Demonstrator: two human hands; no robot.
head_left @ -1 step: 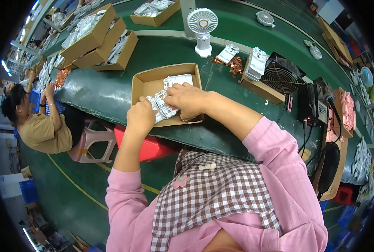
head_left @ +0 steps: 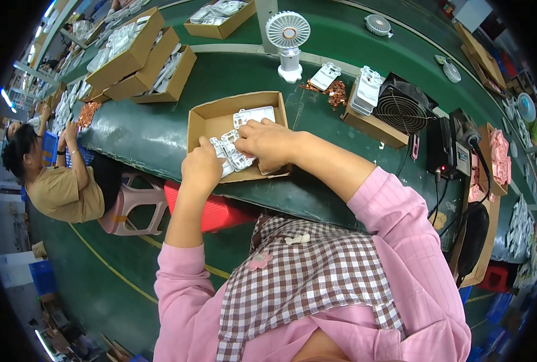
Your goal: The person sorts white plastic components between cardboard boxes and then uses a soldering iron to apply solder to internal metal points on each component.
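Note:
Inside a shallow cardboard box [head_left: 205, 123] lie several white moulded plastic housings. My left hand [head_left: 202, 168] is closed at the left edge of one housing [head_left: 224, 149], its fingertips partly hidden. My right hand [head_left: 267, 145] reaches over the box's right side, its fingers curled onto the right part of the white pieces and covering some of them. The housing between my hands [head_left: 239, 158] shows ribs and cut-outs. Behind my right hand, another white housing [head_left: 261, 113] rests in the box, apart from my left hand.
Beyond the box stand a white handheld fan [head_left: 289, 51] and a pile of small copper-coloured parts [head_left: 335, 93]. To the right are a black fan [head_left: 404, 108] and a black powered device [head_left: 440, 145]. Stacked cartons [head_left: 126, 63] fill the left; a co-worker [head_left: 63, 187] sits there.

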